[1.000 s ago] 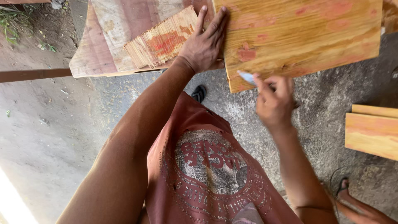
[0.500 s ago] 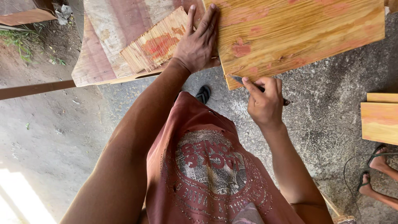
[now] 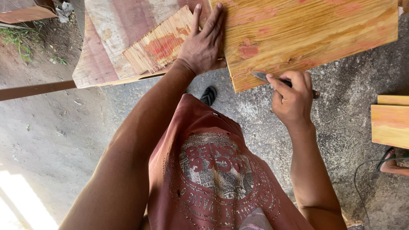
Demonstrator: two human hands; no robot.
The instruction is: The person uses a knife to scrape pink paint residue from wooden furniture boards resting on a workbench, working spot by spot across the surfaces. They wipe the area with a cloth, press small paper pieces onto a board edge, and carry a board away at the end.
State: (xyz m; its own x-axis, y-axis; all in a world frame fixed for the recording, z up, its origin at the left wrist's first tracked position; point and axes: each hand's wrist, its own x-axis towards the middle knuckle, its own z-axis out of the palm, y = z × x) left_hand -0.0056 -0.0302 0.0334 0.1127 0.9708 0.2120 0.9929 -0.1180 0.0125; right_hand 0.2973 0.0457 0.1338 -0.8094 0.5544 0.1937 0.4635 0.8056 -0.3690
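Yellowish wooden board [image 3: 306, 34] with reddish patches lying across the top, left hand [image 3: 202, 44] flat and open-fingered on its left edge, right hand [image 3: 294, 96] gripping a knife [image 3: 260, 76], blade tip touching the board's lower edge, concrete floor [image 3: 341, 127] below.

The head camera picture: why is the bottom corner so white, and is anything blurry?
Head view: sunlight hits the ground at the bottom left and washes it out to white; the rest lies in even shade. The board, left hand and right hand with the knife look sharp; no blur shows. The shirt looks large because it is close to the lens.
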